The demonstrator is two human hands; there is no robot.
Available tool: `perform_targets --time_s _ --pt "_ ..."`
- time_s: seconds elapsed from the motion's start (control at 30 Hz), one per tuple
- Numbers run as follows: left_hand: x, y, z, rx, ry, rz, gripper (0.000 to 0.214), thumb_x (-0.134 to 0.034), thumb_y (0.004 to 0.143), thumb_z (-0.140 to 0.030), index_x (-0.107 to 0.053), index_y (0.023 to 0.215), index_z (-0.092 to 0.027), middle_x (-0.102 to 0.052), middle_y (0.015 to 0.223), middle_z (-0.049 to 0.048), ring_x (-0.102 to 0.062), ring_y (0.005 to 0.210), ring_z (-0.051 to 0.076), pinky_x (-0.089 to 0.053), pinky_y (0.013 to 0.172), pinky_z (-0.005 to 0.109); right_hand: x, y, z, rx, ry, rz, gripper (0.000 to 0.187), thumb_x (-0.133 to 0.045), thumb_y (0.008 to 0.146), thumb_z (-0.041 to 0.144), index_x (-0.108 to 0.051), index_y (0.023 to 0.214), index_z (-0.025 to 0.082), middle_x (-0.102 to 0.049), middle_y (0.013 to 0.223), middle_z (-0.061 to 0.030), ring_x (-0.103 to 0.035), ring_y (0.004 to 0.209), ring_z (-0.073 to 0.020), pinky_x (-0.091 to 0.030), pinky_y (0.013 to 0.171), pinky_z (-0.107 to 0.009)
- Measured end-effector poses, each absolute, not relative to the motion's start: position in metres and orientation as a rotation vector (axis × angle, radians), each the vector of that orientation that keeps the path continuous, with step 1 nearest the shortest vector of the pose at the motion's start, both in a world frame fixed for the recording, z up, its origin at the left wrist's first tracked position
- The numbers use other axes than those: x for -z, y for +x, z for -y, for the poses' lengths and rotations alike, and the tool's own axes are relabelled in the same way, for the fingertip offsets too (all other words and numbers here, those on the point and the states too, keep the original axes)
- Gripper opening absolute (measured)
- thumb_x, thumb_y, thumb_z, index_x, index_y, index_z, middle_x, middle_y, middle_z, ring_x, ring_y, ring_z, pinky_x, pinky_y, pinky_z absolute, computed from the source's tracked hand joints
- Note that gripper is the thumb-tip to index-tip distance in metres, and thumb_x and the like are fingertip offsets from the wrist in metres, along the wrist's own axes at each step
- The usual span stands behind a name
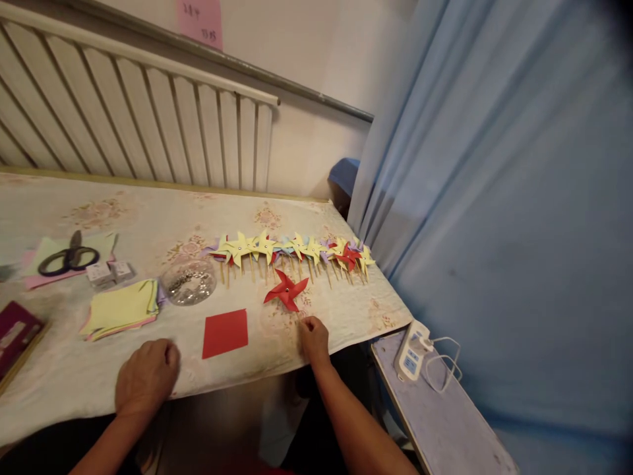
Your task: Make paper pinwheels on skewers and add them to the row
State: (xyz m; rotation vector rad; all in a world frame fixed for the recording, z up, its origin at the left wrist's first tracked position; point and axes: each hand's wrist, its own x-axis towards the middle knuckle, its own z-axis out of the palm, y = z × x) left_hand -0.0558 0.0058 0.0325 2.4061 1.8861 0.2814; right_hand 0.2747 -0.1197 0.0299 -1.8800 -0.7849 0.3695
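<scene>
My right hand [315, 340] pinches the thin stick of a red paper pinwheel [287, 290], whose vanes point away from me over the tablecloth. Its fingers cover the lower part of the stick. My left hand [148, 373] rests at the table's front edge with its fingers curled in, and nothing shows in it. Between the two hands lies a flat red paper square [225, 333]. Beyond the red pinwheel, a row of pinwheels [267, 247] in yellow, red, purple and blue lies with the sticks toward me.
A clear round dish of small metal pieces [189, 284] stands beside a stack of coloured paper [121, 309]. Farther left are small boxes [106, 272], scissors [69, 259] and a dark red box [17, 336]. At right, a power strip [413, 351] with a cable sits on a bench [445, 422].
</scene>
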Motion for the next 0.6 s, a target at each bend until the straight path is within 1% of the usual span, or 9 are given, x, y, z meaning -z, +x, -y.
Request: perform_targets --time_s 0.1,0.33,0.47,0.6 --pt "-0.035 -0.056 -0.008 -0.186 2.479 -1.868 0.038 -0.031 0.098 -0.031 -0.063 0.086 -0.015 -0.065 0.091 0.0136 -0.059 0.082 0.026 -0.035 0.071 0.038 -0.022 0.299 0.117 -0.221 -1.934 0.847 0.013 -0.058 0.077 0.025 -0.063 0.066 0.021 -0.062 0.073 -0.0015 -0.056 0.071 -0.0175 -0.043 0.07 -0.028" --pt "-0.036 -0.057 -0.009 -0.168 2.468 -1.863 0.042 -0.028 0.099 -0.032 -0.062 0.081 -0.016 -0.065 0.087 0.0143 -0.058 0.077 0.026 -0.033 0.067 0.038 -0.004 0.343 0.105 -0.021 -1.943 0.884 0.017 -0.049 0.084 0.021 -0.06 0.071 0.021 -0.062 0.077 -0.0045 -0.055 0.076 -0.0204 -0.04 0.075 -0.031" --pt "-0.036 -0.057 -0.01 -0.176 2.458 -1.845 0.04 -0.03 0.098 -0.033 -0.062 0.079 -0.016 -0.066 0.088 0.015 -0.058 0.077 0.027 -0.033 0.067 0.038 -0.001 0.364 0.097 0.079 -1.969 0.885 0.02 -0.046 0.089 0.022 -0.059 0.073 0.021 -0.063 0.08 -0.0067 -0.055 0.078 -0.0219 -0.04 0.076 -0.032" --pt "-0.033 -0.058 -0.012 -0.179 2.446 -1.84 0.04 -0.029 0.098 -0.034 -0.06 0.079 -0.017 -0.066 0.089 0.0155 -0.058 0.079 0.028 -0.034 0.069 0.039 0.0 0.383 0.083 0.217 -2.025 0.88 0.022 -0.044 0.09 0.02 -0.06 0.075 0.021 -0.062 0.08 -0.0079 -0.053 0.079 -0.0231 -0.039 0.076 -0.033"
